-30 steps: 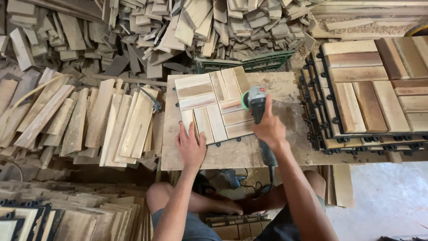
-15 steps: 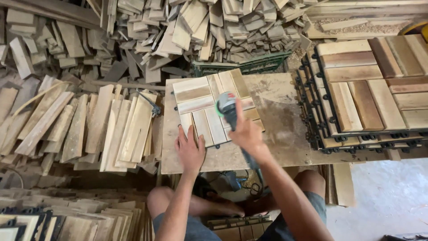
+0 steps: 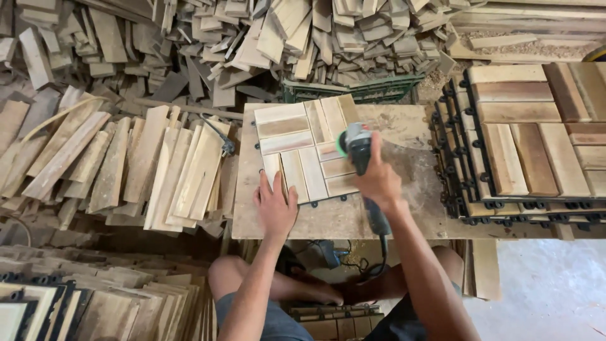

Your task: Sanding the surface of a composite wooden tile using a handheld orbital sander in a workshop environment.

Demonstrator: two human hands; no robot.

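Observation:
A square wooden slat tile (image 3: 297,136) lies on a small dusty workbench (image 3: 410,126). My right hand (image 3: 379,177) grips a grey and green handheld sander (image 3: 355,144), whose head rests on the tile's right side. The sander's black tail and cord run back under my wrist. My left hand (image 3: 276,205) lies flat, fingers spread, pressing on the tile's near left corner. My bare knees show below the bench.
Stacked finished tiles on black plastic grids (image 3: 530,139) stand at the right. Loose planks (image 3: 132,164) lean at the left, and a heap of offcuts (image 3: 265,38) fills the back. More tiles (image 3: 76,303) are piled at lower left. A green crate (image 3: 372,91) sits behind the bench.
The sander swept from the tile's right edge toward its middle and has come back to the right side. My left hand has stayed pressed on the tile.

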